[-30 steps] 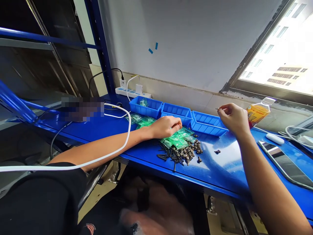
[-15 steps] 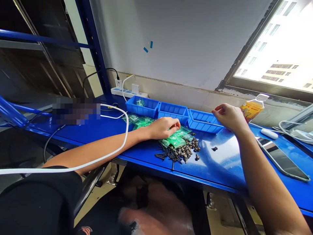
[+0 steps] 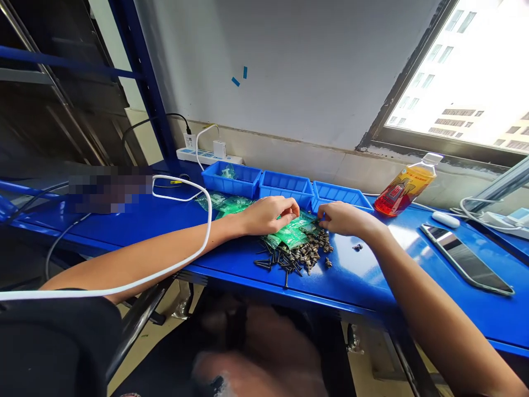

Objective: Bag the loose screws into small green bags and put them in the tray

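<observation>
right hand (image 3: 344, 218) leftward over blue tabletop (image 3: 359, 278)

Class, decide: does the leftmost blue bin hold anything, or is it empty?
Not empty: a greenish clear packet shows inside the leftmost blue bin.

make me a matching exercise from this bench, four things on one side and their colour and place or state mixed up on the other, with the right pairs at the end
Things
1. bins
2. packets
3. screws
4. bottle

Descriptions
a. dark, in a loose heap with a few strays
b. red and yellow, to the right of the blue row
c. green, lying at the left hand
d. blue, three in a row along the wall side

Pairs: 1-d, 2-c, 3-a, 4-b
</observation>
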A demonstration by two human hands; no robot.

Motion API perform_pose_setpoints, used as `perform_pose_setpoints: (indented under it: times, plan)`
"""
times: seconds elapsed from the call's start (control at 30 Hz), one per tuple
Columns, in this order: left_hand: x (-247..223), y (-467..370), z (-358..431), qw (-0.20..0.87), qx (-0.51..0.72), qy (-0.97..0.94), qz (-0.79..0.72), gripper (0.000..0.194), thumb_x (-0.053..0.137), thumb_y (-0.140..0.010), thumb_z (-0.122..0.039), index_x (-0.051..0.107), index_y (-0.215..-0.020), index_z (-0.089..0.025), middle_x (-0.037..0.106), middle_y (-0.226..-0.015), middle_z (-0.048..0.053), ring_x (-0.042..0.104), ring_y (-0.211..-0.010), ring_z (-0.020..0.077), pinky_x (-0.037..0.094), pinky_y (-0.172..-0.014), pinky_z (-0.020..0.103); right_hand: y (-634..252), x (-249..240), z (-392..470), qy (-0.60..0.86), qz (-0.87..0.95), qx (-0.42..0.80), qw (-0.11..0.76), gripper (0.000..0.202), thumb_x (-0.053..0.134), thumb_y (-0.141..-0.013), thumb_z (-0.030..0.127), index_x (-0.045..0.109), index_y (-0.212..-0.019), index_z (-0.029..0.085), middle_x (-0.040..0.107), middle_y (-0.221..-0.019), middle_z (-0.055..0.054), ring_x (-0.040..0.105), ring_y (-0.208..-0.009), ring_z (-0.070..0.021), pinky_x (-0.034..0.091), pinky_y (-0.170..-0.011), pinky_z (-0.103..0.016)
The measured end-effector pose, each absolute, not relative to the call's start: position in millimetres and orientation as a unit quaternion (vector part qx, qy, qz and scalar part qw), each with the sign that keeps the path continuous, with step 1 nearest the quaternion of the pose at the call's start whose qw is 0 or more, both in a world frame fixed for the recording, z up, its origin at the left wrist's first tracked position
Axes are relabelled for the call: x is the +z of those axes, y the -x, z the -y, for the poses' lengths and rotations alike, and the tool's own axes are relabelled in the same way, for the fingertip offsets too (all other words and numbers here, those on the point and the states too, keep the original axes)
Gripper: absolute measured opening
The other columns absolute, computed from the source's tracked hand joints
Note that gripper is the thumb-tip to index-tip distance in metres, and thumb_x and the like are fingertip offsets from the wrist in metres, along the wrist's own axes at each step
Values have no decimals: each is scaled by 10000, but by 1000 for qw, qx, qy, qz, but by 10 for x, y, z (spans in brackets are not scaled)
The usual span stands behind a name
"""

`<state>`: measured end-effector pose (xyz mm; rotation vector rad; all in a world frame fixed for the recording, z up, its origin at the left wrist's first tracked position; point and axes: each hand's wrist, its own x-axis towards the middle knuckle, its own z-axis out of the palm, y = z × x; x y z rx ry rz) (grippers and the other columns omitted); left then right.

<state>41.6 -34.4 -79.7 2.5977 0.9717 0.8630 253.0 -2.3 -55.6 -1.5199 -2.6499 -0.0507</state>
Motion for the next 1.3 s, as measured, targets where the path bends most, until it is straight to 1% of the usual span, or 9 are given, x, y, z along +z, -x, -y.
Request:
perform_pose_setpoints:
  times: [0.1,0.2,0.27,0.37,0.5,0.6,0.7,0.83,1.3]
  plan:
    - [-786,-425,355,106,288,-893,-330,131,455,-820,-172,576,-864,-149,625,-767,30,557,-683,124,420,-621,238,-2445,-530,78,501,864,-31,25,253,599,-603,57,464,-460,216,445,-452,31,366,-443,-109,234,-466,-263]
    - [-771,-426,374,100,287,-893,-332,127,459,-818,-170,576,-862,-147,627,-767,28,555,-680,121,416,-618,234,-2402,-451,154,522,851,-45,27,216,586,-615,113,460,-467,208,457,-463,21,377,-455,-109,237,-465,-260]
    - [-764,-424,387,97,290,-893,-331,131,453,-827,-181,574,-864,-146,628,-774,28,554,-682,118,414,-618,231,-2383,-379,221,528,845,-56,66,151,566,-630,154,496,-505,200,496,-494,12,406,-475,-108,264,-475,-252]
    - [-769,-427,396,90,296,-893,-326,137,442,-836,-185,570,-866,-145,628,-777,30,554,-685,116,417,-627,231,-2329,-294,339,513,844,-40,152,78,525,-634,142,553,-575,184,535,-527,15,446,-499,-99,308,-497,-240]
    - [-789,-433,386,85,321,-885,-325,132,440,-843,-193,561,-854,-140,618,-742,28,540,-640,108,406,-588,223,-2214,-298,440,454,847,108,253,141,495,-642,138,621,-695,171,554,-529,28,501,-514,-96,370,-523,-236]
    - [-793,-430,375,85,363,-867,-332,152,439,-861,-226,560,-857,-133,605,-717,23,520,-606,99,396,-557,216,-2154,-357,434,422,806,250,331,101,539,-656,221,608,-703,166,596,-584,6,553,-557,-111,423,-543,-251]
    - [-792,-425,366,80,386,-850,-350,155,440,-861,-219,566,-869,-130,601,-708,21,523,-614,100,396,-550,213,-2126,-405,394,409,747,357,384,152,601,-629,293,588,-717,170,610,-599,0,587,-587,-123,465,-574,-269]
    - [-799,-423,357,75,393,-839,-370,150,463,-856,-227,575,-881,-131,610,-716,22,528,-616,102,391,-539,213,-2111,-439,353,403,711,407,409,201,656,-583,319,580,-702,177,612,-603,5,593,-595,-122,483,-594,-282]
    - [-795,-424,353,70,396,-839,-366,103,490,-861,-207,553,-912,-143,592,-697,-2,532,-600,100,407,-571,219,-2079,-482,358,395,692,403,450,233,689,-586,371,589,-652,171,593,-577,15,529,-541,-92,432,-534,-256]
